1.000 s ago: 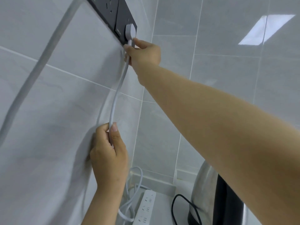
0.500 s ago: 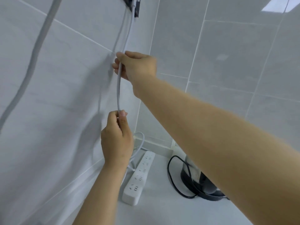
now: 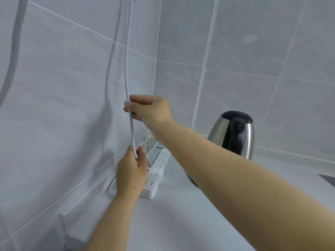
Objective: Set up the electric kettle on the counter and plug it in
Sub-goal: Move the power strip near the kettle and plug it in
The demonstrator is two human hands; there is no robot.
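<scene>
Your right hand (image 3: pixel 149 110) pinches the white cord (image 3: pixel 126 69) at mid-frame, and your left hand (image 3: pixel 131 172) grips it lower down, likely to draw it straight against the wall. The cord runs up out of the top of the frame. The strip (image 3: pixel 156 172) lies on the counter (image 3: pixel 181 223) below centre. The kettle (image 3: pixel 233 132) stands upright at the right, lid shut, so its contents are hidden.

Grey tiled walls (image 3: pixel 235 51) meet in a corner ahead of me; a dark panel (image 3: pixel 329 179) sits at the far right edge.
</scene>
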